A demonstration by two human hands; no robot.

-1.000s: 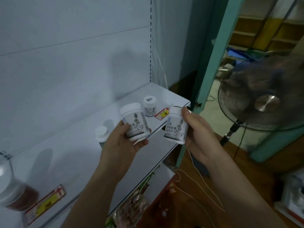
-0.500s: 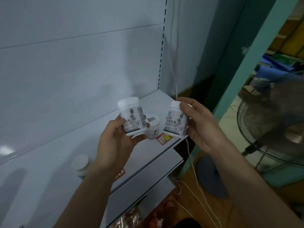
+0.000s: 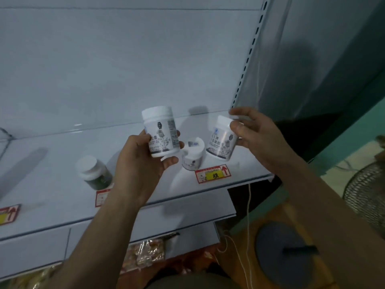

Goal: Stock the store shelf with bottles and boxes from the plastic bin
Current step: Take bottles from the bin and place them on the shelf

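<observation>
Bottles, white-capped: green-bodied bottle (image 3: pixel 94 173) standing left of centre on shelf (image 3: pixel 52 197); left hand (image 3: pixel 139 165) gripping upright bottle (image 3: pixel 161 132); small bottle (image 3: pixel 192 156) standing mid-frame; right hand (image 3: pixel 257 138) pinching tilted bottle (image 3: pixel 223 140). Step judged: placing. Next: lowering each upright onto bare shelf beside small bottle.

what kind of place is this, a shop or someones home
Most likely a small shop. The white metal shelf has a slotted upright, and red-and-yellow price tags lie along its front. Small white bottles stand on it, and each hand holds another, as when stocking. Packaged goods show on the shelf below.
</observation>
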